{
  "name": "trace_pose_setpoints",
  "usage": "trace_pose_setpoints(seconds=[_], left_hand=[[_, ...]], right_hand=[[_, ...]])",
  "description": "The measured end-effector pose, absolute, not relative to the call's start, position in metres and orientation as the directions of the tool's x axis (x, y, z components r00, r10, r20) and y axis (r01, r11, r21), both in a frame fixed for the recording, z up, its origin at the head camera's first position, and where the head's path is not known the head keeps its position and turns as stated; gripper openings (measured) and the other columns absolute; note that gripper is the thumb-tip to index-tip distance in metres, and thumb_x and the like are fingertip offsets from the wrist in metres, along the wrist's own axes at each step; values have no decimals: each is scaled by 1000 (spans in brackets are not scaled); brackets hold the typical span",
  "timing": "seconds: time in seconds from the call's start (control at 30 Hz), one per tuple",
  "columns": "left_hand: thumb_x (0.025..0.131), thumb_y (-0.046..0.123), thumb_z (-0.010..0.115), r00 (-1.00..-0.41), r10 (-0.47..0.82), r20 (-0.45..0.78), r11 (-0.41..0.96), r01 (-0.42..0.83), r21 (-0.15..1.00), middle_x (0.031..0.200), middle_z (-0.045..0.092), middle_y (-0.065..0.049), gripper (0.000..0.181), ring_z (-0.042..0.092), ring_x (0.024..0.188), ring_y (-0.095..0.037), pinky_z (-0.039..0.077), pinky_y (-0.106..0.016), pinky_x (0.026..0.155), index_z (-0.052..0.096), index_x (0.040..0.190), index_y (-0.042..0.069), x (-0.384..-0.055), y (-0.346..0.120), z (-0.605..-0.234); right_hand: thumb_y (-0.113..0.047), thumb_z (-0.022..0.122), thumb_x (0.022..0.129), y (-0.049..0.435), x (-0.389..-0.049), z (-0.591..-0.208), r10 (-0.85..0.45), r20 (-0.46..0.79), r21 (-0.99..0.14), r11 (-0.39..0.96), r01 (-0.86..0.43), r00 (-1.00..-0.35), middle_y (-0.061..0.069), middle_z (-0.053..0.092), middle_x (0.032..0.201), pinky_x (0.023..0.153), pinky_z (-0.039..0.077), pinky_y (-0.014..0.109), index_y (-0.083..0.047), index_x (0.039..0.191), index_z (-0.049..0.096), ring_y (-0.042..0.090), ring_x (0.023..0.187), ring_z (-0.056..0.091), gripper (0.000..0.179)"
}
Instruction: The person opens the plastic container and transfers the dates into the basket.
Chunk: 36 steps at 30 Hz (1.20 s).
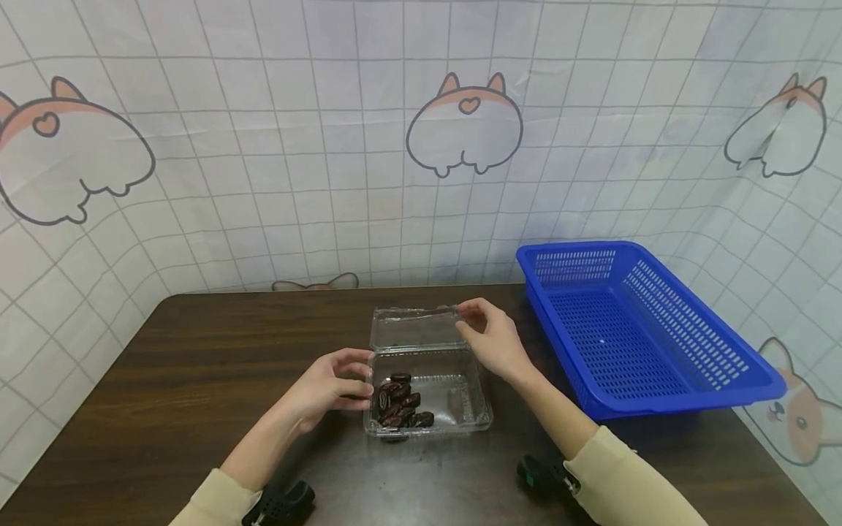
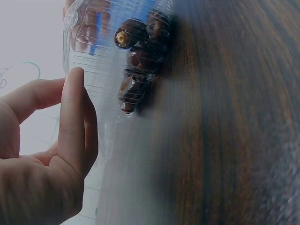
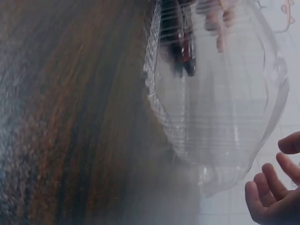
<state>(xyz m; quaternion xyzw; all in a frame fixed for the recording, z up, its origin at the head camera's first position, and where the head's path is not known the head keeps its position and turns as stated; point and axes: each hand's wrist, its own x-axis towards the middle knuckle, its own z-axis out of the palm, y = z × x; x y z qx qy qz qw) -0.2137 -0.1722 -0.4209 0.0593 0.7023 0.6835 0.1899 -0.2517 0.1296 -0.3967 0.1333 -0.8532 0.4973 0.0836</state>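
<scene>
A clear plastic clamshell box (image 1: 454, 427) lies on the table with its hinged lid (image 1: 411, 329) tipped back. Several dark brown dates (image 1: 397, 402) are heaped in the left part of the box. My left hand (image 1: 335, 383) is at the box's left wall, fingertips against the side; in the left wrist view the dates (image 2: 140, 58) show through the clear wall beyond my fingers. My right hand (image 1: 493, 340) reaches to the lid's right edge, thumb and fingers spread apart there. The right wrist view shows these fingers (image 3: 269, 187) loosely bent beside the plastic.
A blue perforated basket (image 1: 559, 321) stands to the right of the box, on the right side of the dark wood table (image 1: 217, 365). Behind the table hangs a white grid-patterned cloth (image 1: 276, 146) with cartoon corgis. Each wrist bears a black camera mount (image 1: 283, 504).
</scene>
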Motion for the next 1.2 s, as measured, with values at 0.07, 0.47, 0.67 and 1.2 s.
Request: trace_pose_setpoints(seconds=[0.07,0.47,0.67,1.2], left_hand=[[90,-7,71,-920,343,-187,55,-179,982,114,56,-18,60,65,86,-23,63,-42,80,46,145,-6,-213,-172,-421],[89,-7,72,-922,339,-187,52,-180,982,114,56,-18,61,66,87,-24,63,-43,81,47,145,-6,-213,-172,-420],[90,-7,72,-922,337,-189,59,-180,982,116,56,-20,60,66,87,-25,63,-43,81,47,144,-6,-213,-172,-419],[89,-4,73,-915,362,-178,61,-167,984,119,54,-20,64,65,89,-24,62,-43,84,44,146,-6,-214,-174,-421]], right_hand=[[-9,65,100,127,-249,-394,-168,306,-811,469,-349,-937,13,66,118,88,54,44,-6,126,64,26,105,63,25],[-11,65,101,113,-237,-386,-343,285,-780,459,-425,-895,8,74,100,69,56,36,-9,125,66,25,83,69,24],[-9,64,101,107,-232,-388,-450,222,-768,466,-440,-865,8,75,93,58,55,32,-4,119,69,32,77,71,20],[-13,68,99,87,-230,-403,-593,76,-657,575,-487,-802,11,74,110,78,59,37,-1,123,68,22,96,72,27]])
